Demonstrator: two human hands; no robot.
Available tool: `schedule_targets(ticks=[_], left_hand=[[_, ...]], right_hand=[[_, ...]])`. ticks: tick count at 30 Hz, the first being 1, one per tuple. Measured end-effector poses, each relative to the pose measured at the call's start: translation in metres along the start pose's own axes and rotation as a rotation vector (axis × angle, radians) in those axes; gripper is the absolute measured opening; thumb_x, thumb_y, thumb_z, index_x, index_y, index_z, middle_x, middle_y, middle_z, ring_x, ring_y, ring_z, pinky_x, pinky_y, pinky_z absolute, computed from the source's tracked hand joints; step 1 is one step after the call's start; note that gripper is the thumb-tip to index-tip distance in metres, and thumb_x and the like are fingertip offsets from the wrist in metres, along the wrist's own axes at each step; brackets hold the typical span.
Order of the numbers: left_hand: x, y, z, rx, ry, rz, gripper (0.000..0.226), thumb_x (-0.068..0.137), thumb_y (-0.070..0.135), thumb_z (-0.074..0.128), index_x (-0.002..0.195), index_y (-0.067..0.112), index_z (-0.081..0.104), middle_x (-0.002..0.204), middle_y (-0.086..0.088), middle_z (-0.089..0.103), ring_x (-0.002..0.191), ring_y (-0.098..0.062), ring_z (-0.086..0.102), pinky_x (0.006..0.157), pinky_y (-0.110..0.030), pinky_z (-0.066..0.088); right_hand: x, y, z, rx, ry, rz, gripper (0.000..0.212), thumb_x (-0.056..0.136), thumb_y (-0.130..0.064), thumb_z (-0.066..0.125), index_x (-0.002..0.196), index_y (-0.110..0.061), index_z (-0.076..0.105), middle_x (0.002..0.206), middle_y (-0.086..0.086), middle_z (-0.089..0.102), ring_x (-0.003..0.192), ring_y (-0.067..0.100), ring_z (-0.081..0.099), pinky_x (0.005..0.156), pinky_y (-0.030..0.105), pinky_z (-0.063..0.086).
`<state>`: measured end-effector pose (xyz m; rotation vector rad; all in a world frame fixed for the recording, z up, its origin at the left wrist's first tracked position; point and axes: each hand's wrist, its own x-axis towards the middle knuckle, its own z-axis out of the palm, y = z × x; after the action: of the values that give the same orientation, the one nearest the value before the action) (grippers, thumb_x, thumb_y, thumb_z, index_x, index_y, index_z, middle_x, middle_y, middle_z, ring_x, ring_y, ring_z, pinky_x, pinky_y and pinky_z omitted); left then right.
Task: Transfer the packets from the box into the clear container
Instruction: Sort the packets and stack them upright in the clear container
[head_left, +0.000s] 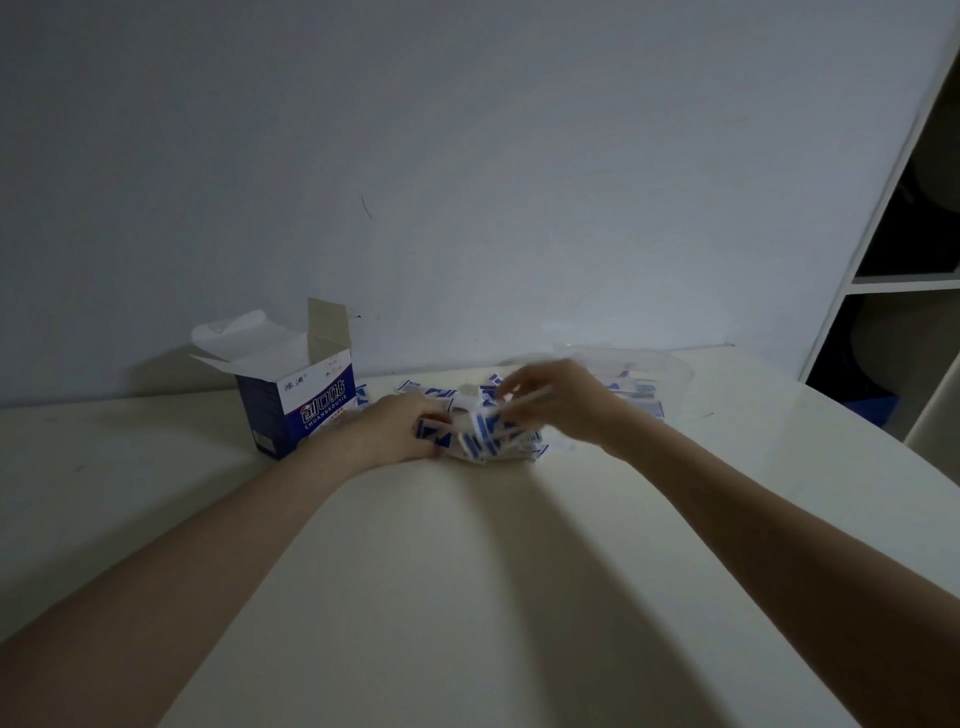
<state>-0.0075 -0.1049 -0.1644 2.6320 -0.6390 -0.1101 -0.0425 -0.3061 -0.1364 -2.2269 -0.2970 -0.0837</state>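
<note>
- The box (298, 400) is dark blue and white, with white lettering on a blue band and plain white inner flaps.
- The packets (485, 434) are white with blue triangles and stripes.
- The container (670, 366) is clear and colourless.
- The counter (467, 571) is plain cream.
- The wall (467, 156) is pale grey-blue.
- The shelf (883, 280) frame is white, its insides dark.

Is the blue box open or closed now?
Open: the box stands upright on the table with its top flaps raised.
</note>
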Motion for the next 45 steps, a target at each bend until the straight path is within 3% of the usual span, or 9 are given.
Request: schedule_targets(ticks=[3,6,11,16,21,26,29,33,45], left_hand=[[0.0,0.002,-0.001,0.054,0.057,0.007,0.032,0.083,0.02,0.068,0.114,0.015,0.061,0.114,-0.001,0.06,0.092,-0.013,0.049,0.063,-0.016,0.036],[0.001,0.002,-0.003,0.065,0.051,-0.002,0.022,0.08,0.021,0.071,0.1,0.014,0.066,0.103,-0.001,0.062,0.09,-0.015,0.052,0.068,-0.023,0.038],[-0.001,0.003,-0.011,-0.149,0.124,-0.016,0.01,0.084,0.01,0.063,0.075,0.013,0.066,0.06,0.006,0.055,0.044,0.001,0.049,0.044,-0.011,0.033],[-0.002,0.011,-0.021,-0.078,0.123,0.035,0.011,0.087,0.017,0.063,0.087,0.01,0.071,0.069,-0.003,0.057,0.062,-0.011,0.045,0.057,-0.023,0.032],[0.005,0.027,-0.021,-0.123,0.153,0.036,0.023,0.094,0.015,0.05,0.103,0.006,0.069,0.095,-0.013,0.068,0.083,-0.018,0.056,0.063,-0.022,0.038],[0.005,0.009,-0.006,0.083,0.025,-0.091,0.037,0.089,0.021,0.059,0.125,0.014,0.057,0.128,-0.008,0.057,0.115,-0.024,0.055,0.095,-0.031,0.044],[0.005,0.007,-0.001,0.047,0.049,-0.124,0.035,0.083,0.018,0.066,0.118,0.014,0.06,0.112,-0.002,0.06,0.103,-0.022,0.058,0.081,-0.03,0.048],[0.009,0.004,-0.007,0.007,0.16,-0.14,0.012,0.083,0.014,0.066,0.09,0.005,0.067,0.073,-0.004,0.058,0.065,-0.018,0.049,0.051,-0.023,0.031],[-0.008,0.012,-0.035,-0.009,0.18,-0.112,0.027,0.088,0.026,0.063,0.064,0.019,0.053,0.053,0.005,0.044,0.049,-0.007,0.037,0.046,-0.022,0.022]], right_hand=[[-0.011,0.008,0.011,-0.376,-0.213,-0.028,0.02,0.078,-0.012,0.07,0.098,-0.011,0.072,0.079,-0.003,0.061,0.067,0.005,0.054,0.064,0.018,0.042],[-0.014,0.01,0.01,-0.372,-0.269,0.009,0.021,0.077,-0.012,0.071,0.098,-0.011,0.071,0.069,-0.011,0.057,0.067,0.008,0.053,0.061,0.015,0.042],[-0.012,0.008,0.004,-0.433,-0.265,-0.026,0.018,0.08,-0.011,0.069,0.097,-0.006,0.069,0.077,-0.005,0.059,0.072,0.01,0.054,0.061,0.014,0.04],[-0.006,-0.008,0.0,-0.399,0.007,-0.209,0.018,0.079,-0.018,0.071,0.094,-0.007,0.069,0.116,0.005,0.056,0.106,0.018,0.051,0.089,0.024,0.039],[0.0,-0.017,0.008,-0.455,0.115,-0.144,0.015,0.088,-0.012,0.058,0.101,-0.005,0.061,0.105,0.012,0.066,0.093,0.026,0.061,0.069,0.025,0.045],[-0.01,-0.001,0.002,-0.382,0.003,-0.051,0.026,0.088,-0.007,0.056,0.113,-0.009,0.057,0.104,0.009,0.065,0.085,0.022,0.059,0.065,0.024,0.048],[-0.016,0.011,0.009,-0.546,-0.185,-0.042,0.024,0.086,-0.014,0.06,0.108,-0.007,0.065,0.093,0.007,0.062,0.085,0.017,0.053,0.068,0.02,0.037],[-0.008,0.015,0.02,-0.524,-0.095,-0.001,0.019,0.085,-0.012,0.059,0.101,-0.005,0.067,0.1,0.016,0.067,0.084,0.02,0.053,0.07,0.026,0.038],[0.012,-0.006,-0.008,-0.475,0.055,-0.09,0.027,0.086,-0.017,0.063,0.111,-0.008,0.065,0.119,0.012,0.058,0.11,0.026,0.055,0.079,0.022,0.036]])
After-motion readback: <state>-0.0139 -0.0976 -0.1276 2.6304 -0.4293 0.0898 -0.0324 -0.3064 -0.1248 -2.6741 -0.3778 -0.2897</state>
